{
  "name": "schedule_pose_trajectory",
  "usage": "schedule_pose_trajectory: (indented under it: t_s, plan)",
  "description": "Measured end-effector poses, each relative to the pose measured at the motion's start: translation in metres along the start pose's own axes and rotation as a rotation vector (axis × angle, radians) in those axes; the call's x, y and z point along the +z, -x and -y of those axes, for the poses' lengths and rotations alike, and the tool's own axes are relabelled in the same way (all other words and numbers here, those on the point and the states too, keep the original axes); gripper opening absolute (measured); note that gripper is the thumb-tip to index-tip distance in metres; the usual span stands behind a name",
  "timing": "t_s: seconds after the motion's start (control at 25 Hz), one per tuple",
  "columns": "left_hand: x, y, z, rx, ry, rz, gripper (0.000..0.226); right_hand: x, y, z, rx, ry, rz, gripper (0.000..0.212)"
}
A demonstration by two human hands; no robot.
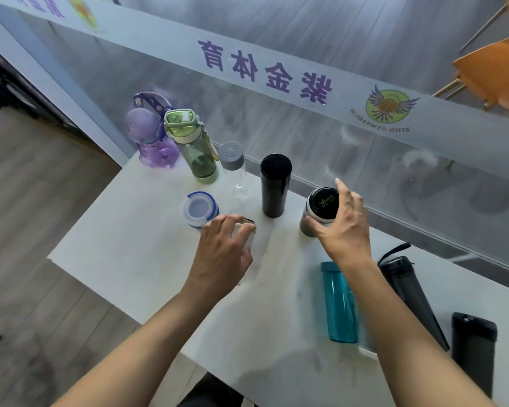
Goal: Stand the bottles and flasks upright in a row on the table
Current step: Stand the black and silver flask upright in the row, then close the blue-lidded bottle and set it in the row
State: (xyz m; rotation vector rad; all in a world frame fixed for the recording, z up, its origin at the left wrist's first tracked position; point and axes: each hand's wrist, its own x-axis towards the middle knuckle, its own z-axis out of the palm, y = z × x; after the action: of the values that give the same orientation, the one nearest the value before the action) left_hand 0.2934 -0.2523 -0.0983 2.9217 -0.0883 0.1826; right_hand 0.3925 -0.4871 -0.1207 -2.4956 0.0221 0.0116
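Several bottles stand upright at the back of the white table: a purple bottle, a green bottle, a clear bottle with a grey cap, a white bottle with a blue rim and a tall black flask. My right hand grips a steel flask with a black lid, which stands upright. My left hand covers a white flask, mostly hidden under the fingers. A teal bottle, a dark bottle with a strap and a black flask stand at the near right.
A glass partition with a printed white band runs directly behind the table. An orange chair stands beyond the glass at the top right. Wooden floor lies to the left of the table's edge.
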Motion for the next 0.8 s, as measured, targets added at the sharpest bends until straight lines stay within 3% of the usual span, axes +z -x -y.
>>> schedule_pose_trajectory:
  t_s: [0.16, 0.28, 0.56, 0.8]
  plan:
    - [-0.015, -0.024, 0.041, -0.122, -0.097, -0.008, 0.062, -0.003, 0.025, 0.021, -0.133, 0.040, -0.167, 0.087]
    - [-0.020, -0.036, 0.065, -0.205, -0.100, 0.077, 0.075, -0.001, 0.049, 0.033, -0.155, 0.031, -0.190, 0.082]
    - [-0.018, -0.038, 0.081, -0.208, 0.124, 0.166, 0.065, 0.003, 0.100, 0.047, -0.107, 0.025, -0.121, 0.077]
    - [-0.066, -0.035, 0.073, -0.077, 0.151, -0.081, 0.061, 0.011, 0.112, 0.074, -0.134, -0.002, -0.098, 0.069]
